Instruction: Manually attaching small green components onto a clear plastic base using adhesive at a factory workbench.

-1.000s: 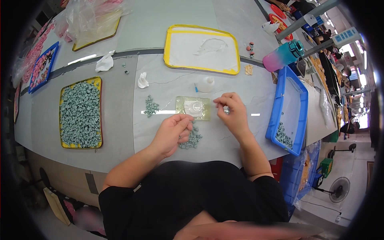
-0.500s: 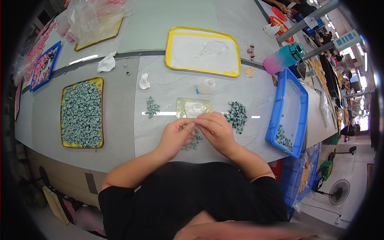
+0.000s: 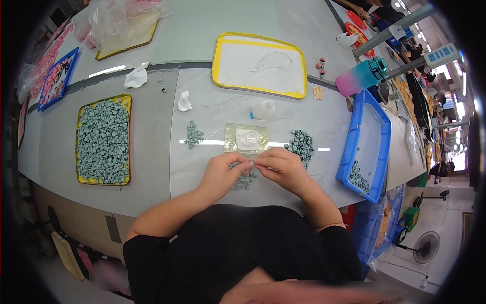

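My left hand [image 3: 223, 175] and my right hand [image 3: 286, 171] meet fingertip to fingertip above the table. Both are closed in a pinch; a tiny pale thing shows between them, too small to name. Partly under my left fingers lies a small pile of grey-green pieces [image 3: 244, 182]. Just beyond my hands is a greenish square plate [image 3: 230, 147] with white material and a clear round object on it. To its right sits a heap of darker green pieces [image 3: 299, 147], and to its left a smaller grey-green pile [image 3: 193, 135]. A small white bottle [image 3: 264, 110] with a blue tip stands beyond the plate.
A yellow-rimmed tray [image 3: 130, 139] full of grey-green pieces lies at left. Farther off is a yellow-rimmed white tray [image 3: 215, 66]. At right are a blue bin [image 3: 374, 147] with some pieces and a teal-pink bottle [image 3: 360, 77]. Crumpled white tissues [image 3: 135, 78] lie about.
My right hand has shifted slightly right and nearer to me, and its fingers look straighter. My left hand stays almost in place, thumb and finger still pinched. The whole view has shifted a little.
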`<state>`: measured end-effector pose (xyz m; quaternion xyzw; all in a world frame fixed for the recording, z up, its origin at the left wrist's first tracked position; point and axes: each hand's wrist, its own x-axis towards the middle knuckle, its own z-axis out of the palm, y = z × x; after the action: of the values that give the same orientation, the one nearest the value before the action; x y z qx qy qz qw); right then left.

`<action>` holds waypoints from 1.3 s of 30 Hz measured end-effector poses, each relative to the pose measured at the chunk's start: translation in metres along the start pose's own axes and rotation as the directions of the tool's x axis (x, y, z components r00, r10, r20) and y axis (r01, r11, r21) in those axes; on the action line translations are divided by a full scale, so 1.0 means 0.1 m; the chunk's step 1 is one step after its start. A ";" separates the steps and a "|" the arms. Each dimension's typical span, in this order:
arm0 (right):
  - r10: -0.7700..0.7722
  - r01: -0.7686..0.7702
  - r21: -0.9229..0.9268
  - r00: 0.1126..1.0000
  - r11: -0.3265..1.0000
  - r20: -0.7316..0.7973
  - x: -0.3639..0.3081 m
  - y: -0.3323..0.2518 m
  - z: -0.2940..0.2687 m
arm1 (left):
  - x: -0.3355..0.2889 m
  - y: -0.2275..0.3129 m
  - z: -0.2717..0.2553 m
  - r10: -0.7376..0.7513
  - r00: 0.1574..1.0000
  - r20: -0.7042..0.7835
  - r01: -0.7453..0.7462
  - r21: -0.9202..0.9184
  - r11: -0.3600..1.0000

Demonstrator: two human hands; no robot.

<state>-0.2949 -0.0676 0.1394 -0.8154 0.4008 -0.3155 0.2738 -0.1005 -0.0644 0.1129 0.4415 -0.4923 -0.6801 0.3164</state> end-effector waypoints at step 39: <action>0.656 -0.463 0.734 0.754 0.496 0.032 0.08 0.14 0.17 | 0.03 -0.01 -0.17 -0.135 0.984 0.118 0.179 -0.596 0.783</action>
<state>-0.2856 -0.0780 0.1213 -0.4224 0.5242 -0.4362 0.5971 -0.0857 -0.0732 0.1090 0.3332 -0.2217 -0.8402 0.3659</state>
